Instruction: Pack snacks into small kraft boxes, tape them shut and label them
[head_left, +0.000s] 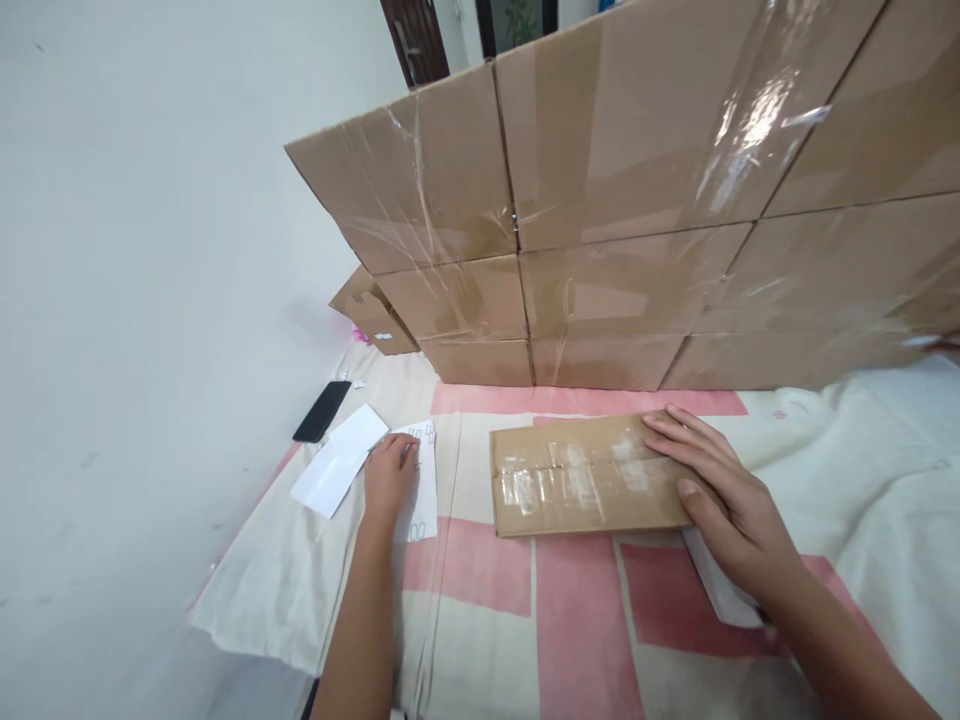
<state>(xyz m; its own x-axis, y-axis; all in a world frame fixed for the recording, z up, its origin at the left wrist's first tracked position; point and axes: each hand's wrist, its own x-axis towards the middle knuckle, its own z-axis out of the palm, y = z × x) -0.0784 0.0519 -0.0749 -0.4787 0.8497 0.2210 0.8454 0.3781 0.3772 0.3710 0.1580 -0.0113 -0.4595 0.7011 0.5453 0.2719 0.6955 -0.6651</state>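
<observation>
while a white wall (135,250) flanks it, patterned cloth (589,640) underlies the box (577,485).

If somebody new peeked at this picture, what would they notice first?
Probably the big taped cardboard wall across the back of the pink-and-cream cloth. Next, the small taped box in front of it, with the right hand on its right end. Then maybe the left hand on marked paper.

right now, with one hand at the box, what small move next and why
Perhaps slide the left hand off the marked paper, since that hand covers part of it, while the right hand rests apart, on the taped box.
</observation>
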